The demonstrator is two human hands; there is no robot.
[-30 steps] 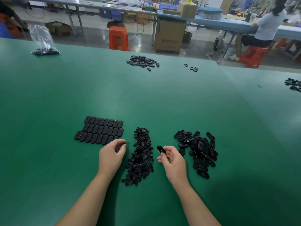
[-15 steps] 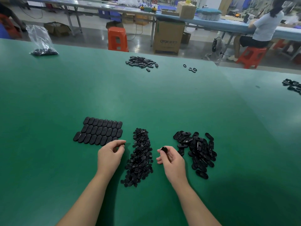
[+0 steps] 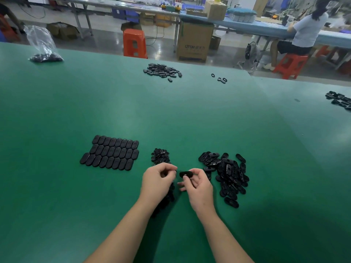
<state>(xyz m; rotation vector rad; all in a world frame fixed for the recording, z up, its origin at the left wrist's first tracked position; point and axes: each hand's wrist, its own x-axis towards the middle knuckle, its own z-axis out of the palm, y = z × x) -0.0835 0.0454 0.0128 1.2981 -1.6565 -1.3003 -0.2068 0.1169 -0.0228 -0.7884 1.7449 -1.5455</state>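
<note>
- Right hand (image 3: 198,186) pinches a black oval plastic shell (image 3: 186,174), just right of the heap of small black plastic pieces (image 3: 160,156).
- Left hand (image 3: 157,180), over that heap: fingers curled together, contents unclear.

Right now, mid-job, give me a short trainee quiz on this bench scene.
1. True or false: the right hand holds a black oval part.
2. Where do the neat rows of oval parts lie? A: left of both hands. B: right of both hands. C: between the hands.
3. Which hand partly covers the pile of small pieces?
Key: 1 true; 2 A; 3 the left hand.
</note>
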